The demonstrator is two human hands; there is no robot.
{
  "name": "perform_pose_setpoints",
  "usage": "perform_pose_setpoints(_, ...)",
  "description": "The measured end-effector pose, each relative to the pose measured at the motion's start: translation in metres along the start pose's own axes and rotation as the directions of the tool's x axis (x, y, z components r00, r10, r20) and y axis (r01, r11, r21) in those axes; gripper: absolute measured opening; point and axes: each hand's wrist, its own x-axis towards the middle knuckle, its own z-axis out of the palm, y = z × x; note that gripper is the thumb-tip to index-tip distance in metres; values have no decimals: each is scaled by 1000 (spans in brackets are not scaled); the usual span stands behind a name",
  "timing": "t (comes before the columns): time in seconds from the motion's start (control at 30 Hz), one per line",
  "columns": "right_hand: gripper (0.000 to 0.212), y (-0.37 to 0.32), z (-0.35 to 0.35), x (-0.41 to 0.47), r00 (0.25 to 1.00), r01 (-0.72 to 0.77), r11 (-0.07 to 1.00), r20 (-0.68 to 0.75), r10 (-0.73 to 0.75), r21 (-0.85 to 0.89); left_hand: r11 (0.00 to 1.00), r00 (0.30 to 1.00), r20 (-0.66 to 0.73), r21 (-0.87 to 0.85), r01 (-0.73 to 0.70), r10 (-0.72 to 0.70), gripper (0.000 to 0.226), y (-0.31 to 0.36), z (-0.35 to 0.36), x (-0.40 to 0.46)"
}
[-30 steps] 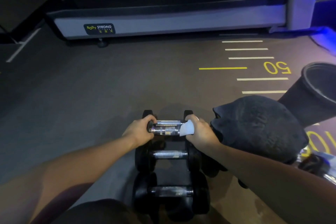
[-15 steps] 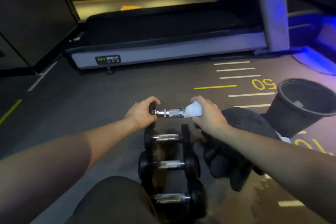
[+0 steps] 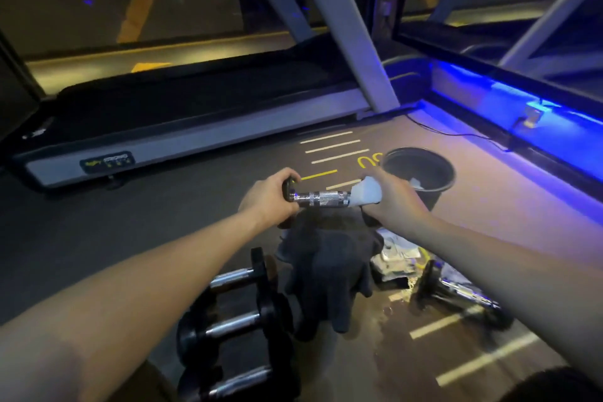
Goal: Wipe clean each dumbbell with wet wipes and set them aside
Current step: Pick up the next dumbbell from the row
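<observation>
Right hand (image 3: 396, 201) presses a white wet wipe (image 3: 367, 192) around one end of the raised chrome-handled black dumbbell (image 3: 321, 199), and the left hand (image 3: 267, 197) grips the other end, above the dark floor (image 3: 130, 225). Three similar dumbbells (image 3: 235, 323) lie in a row near the person, probably not wiped yet. One dumbbell (image 3: 456, 292) lies apart at the right, perhaps finished. I judge the task is at an early stage.

Dim gym floor (image 3: 98, 238), treadmill (image 3: 195, 137), blue LEDs (image 3: 489, 88)
</observation>
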Motion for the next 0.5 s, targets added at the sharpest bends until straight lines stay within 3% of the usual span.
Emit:
perform_pose_setpoints(0.23,59,24,0,0,999,-20,1000,41,21,-21,998,999,-5,-52,45,-45,47,-7,41,4)
perform_pose_setpoints(0.5,56,45,24,5,981,-98,995,168,100,-20,996,996,89,84,-14,7,48,-20,51,17)
